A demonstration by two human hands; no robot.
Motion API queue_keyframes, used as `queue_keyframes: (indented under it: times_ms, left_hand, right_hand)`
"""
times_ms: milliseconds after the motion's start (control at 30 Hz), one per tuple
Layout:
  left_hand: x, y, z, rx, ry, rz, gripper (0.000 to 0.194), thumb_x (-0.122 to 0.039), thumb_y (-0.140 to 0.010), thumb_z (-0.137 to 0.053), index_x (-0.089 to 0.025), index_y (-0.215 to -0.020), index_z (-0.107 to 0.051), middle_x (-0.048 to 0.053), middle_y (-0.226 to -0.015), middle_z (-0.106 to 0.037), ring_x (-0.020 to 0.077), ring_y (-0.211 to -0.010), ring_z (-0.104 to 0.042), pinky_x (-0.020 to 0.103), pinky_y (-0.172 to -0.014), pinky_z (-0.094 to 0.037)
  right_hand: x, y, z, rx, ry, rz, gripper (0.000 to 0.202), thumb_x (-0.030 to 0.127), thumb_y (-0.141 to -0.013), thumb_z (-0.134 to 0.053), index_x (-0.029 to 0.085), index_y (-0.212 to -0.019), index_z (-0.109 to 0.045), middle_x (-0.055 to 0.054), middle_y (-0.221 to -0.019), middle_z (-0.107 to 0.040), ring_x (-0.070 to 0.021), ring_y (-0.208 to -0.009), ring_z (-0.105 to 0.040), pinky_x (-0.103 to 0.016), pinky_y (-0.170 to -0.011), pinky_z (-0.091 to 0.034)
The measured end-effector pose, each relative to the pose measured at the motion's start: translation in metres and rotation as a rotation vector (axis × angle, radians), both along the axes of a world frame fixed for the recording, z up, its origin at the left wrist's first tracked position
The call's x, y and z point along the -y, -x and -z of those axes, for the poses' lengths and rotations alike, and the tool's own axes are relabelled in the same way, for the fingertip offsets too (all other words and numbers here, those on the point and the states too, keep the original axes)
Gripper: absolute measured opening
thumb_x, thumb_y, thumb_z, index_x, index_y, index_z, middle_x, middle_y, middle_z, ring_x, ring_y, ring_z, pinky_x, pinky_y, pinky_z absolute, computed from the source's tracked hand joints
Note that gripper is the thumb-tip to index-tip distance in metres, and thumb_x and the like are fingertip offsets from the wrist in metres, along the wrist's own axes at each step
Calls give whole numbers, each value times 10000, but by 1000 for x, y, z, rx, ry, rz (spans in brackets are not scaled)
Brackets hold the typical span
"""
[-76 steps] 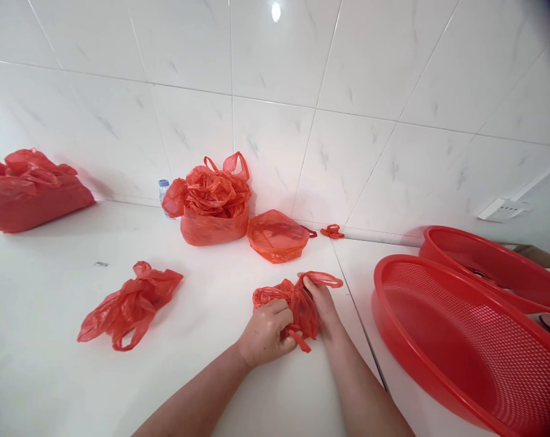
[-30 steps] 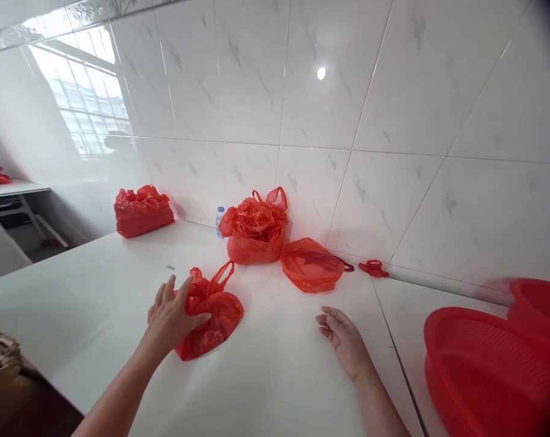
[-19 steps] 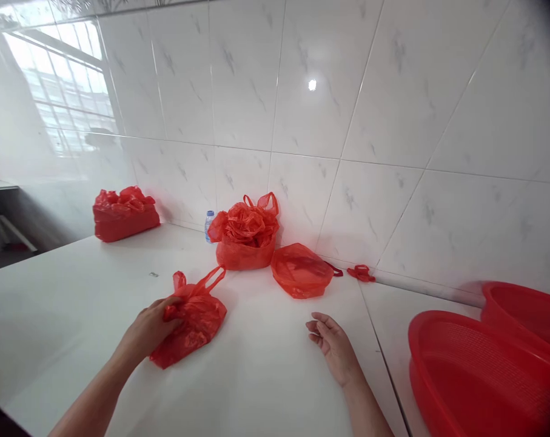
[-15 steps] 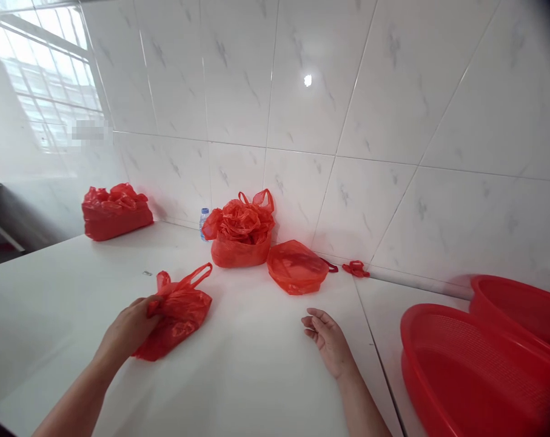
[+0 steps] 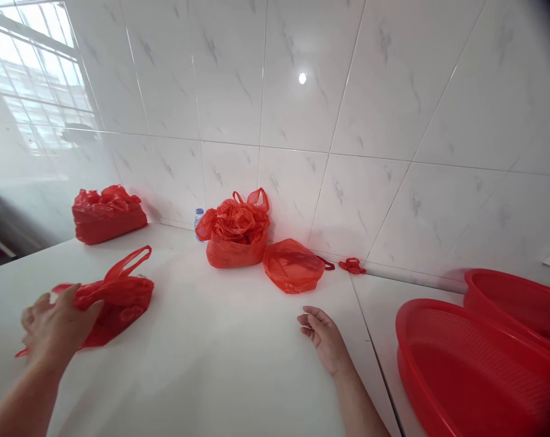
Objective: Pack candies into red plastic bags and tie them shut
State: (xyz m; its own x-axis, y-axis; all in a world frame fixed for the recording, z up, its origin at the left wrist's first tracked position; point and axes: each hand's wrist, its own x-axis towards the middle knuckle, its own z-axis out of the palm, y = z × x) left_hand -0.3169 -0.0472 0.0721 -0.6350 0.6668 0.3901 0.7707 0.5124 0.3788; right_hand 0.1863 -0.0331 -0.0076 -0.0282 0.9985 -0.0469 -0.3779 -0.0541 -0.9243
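Observation:
At the left, my left hand point(image 5: 59, 325) lies over a red plastic bag point(image 5: 120, 306), touching it with fingers spread and the thumb apart. The bag rests on the white table, one handle loop standing up; part of it is hidden under the hand. My right hand point(image 5: 322, 340) hovers over the table at the right, fingers loosely bent and apart, holding nothing. Beyond it lies a puffed-out red plastic bag point(image 5: 293, 267), apart from the hand.
Along the tiled wall stand a bundle of crumpled red bags point(image 5: 237, 252) and another red bag bundle point(image 5: 108, 224) farther left. Between them is a plastic bottle point(image 5: 198, 215). A small knotted red bag point(image 5: 352, 265) lies right. Red baskets point(image 5: 413, 358) occupy the right side.
My left hand has moved left, taking the red bag with it, and its fingers have spread from their grip. My right hand has hardly moved.

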Motion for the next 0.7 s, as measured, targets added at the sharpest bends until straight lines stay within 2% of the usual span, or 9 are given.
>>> queue_keyframes:
  times_ms: [67,100,200,267,333,367,467,567,700]
  left_hand:
    - [-1,-23,2,-67,-66,-78,625,-553,-753,-474,-313,-1320,-365,66,-1501,-218,377,-1351,-183,589,-958,-311]
    - [-3,-37,8,-116,-113,-51,586,-547,-783,-451,-329,-1319,-362,43,-1523,-163,352,-1367,-161,577,-988,-290]
    - [-12,-87,37,-256,-174,197,494,-461,-857,-401,-299,-1324,-394,34,-1525,-197,298,-1381,-171,516,-1039,-271]
    - [-21,-118,61,-271,37,388,531,-474,-855,-399,-215,-1316,-448,129,-1492,-270,359,-1365,-192,594,-1014,-241]
    - [-29,-141,80,-221,250,573,514,-459,-889,-320,-244,-1340,-438,128,-1472,-316,352,-1349,-247,606,-1002,-234]
    - [-34,-150,86,-212,298,610,524,-466,-896,-289,-253,-1356,-422,127,-1477,-309,354,-1349,-248,608,-1001,-226]
    - [-50,-165,90,-218,344,627,555,-491,-902,-242,-263,-1391,-369,135,-1492,-273,368,-1349,-242,607,-995,-222]
    - [-66,-184,86,-238,332,587,591,-520,-897,-245,-226,-1396,-362,182,-1478,-278,394,-1335,-259,621,-978,-235]
    - [-80,-241,91,-281,278,647,639,-537,-889,-277,-158,-1397,-363,225,-1470,-275,401,-1332,-265,613,-995,-232]
  right_hand:
    - [0,0,1,6,-5,-1,320,391,-771,-655,200,-1027,-626,-69,-918,-668,-183,-938,-582,-325,-829,-439]
    - [0,0,1,9,-7,-1,316,388,-775,-651,202,-1029,-622,-67,-920,-668,-183,-944,-581,-325,-830,-439]
    - [-2,-1,2,25,-6,3,309,385,-784,-639,201,-1031,-614,-69,-921,-669,-184,-952,-582,-322,-825,-442]
    - [-2,-2,2,46,-7,2,310,388,-787,-630,199,-1033,-608,-71,-924,-669,-186,-954,-584,-320,-824,-443]
    - [-3,-1,2,78,-14,-1,318,396,-791,-617,199,-1040,-600,-73,-930,-669,-190,-962,-585,-322,-828,-445]
    - [-3,0,1,103,-17,0,322,402,-791,-608,198,-1040,-597,-75,-931,-669,-194,-966,-585,-323,-827,-447]
    - [-2,10,-1,269,-21,50,300,404,-791,-572,202,-1013,-596,-72,-923,-669,-203,-948,-589,-309,-772,-460]
    - [-3,29,-3,596,-55,167,194,374,-802,-505,221,-867,-606,-24,-797,-659,-176,-768,-589,-267,-638,-429]
    - [-13,48,-4,962,-131,243,188,338,-814,-439,241,-728,-575,44,-569,-553,-130,-518,-468,-243,-519,-327]
